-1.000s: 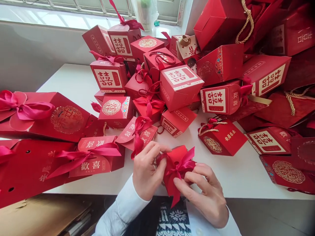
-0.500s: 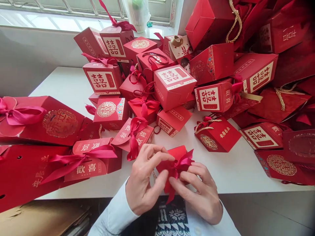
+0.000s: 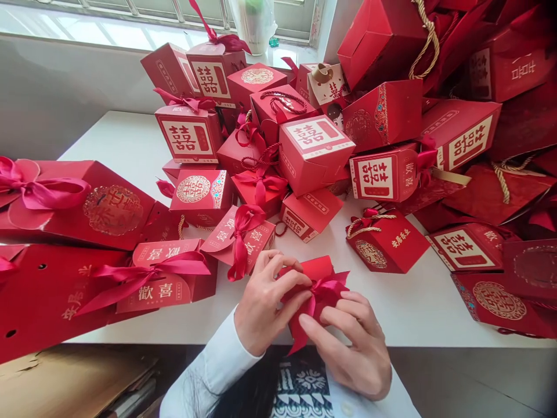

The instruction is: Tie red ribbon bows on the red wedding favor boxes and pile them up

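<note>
A small red box (image 3: 317, 268) lies at the table's near edge, with a magenta ribbon (image 3: 328, 287) tied in a bow on top. My left hand (image 3: 265, 302) is closed at the bow's left side, thumb and fingertips pinching the ribbon near its knot. On the right side, my right hand (image 3: 354, 337) has its fingers curved and apart, the index fingertip near the ribbon's lower part; nothing shows in its grasp. One ribbon tail hangs down between the hands. The hands hide much of the box.
Many red gift boxes (image 3: 317, 151) crowd the white table (image 3: 195, 325) beyond the hands. Larger red boxes (image 3: 56, 290) lie at the left, and more bags and boxes (image 3: 474, 133) are heaped at the right. A plastic cup (image 3: 255, 29) stands on the sill.
The view has shifted slightly. My left thumb has closed toward my fingers on the ribbon near the knot. My right hand has drawn slightly away from the bow, its fingers more apart.
</note>
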The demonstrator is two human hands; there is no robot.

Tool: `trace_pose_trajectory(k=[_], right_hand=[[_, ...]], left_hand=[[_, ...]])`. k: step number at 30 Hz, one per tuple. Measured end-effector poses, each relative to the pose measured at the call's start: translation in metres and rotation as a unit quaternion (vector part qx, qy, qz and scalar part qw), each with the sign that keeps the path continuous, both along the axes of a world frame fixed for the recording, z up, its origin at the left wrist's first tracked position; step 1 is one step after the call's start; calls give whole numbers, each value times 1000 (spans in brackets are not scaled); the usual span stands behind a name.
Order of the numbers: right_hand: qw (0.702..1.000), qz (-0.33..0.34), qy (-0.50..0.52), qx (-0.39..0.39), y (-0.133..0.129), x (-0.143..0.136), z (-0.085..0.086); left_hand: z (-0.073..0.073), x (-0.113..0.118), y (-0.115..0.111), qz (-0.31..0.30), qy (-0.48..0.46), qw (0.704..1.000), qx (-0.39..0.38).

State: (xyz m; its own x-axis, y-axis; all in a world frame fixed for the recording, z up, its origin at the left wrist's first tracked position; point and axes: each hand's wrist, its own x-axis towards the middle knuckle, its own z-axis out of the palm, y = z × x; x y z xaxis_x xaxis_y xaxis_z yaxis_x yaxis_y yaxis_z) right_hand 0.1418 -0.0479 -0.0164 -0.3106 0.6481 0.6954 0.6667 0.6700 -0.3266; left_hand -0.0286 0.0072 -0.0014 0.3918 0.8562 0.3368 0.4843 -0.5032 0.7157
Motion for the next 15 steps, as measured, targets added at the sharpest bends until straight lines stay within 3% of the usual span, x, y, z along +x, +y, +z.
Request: trace_pose_trajectory(k=[3, 6, 8, 10, 15], right_hand=[[995, -75, 63, -15, 0, 6, 3], [969, -167, 128, -128, 1, 16, 3], [948, -169, 149, -226, 3, 22, 3], [937, -153, 154, -272, 4, 25, 3], [943, -158, 152, -251, 9, 17, 5]], left_hand=[[2, -4, -3, 10, 1, 1000, -12], [6, -12, -7, 28, 22, 999, -27], [9, -17, -10, 40, 35, 998, -31], [11, -20, -11, 41, 40, 998, -31], [11, -14, -9, 43, 30, 999, -5]])
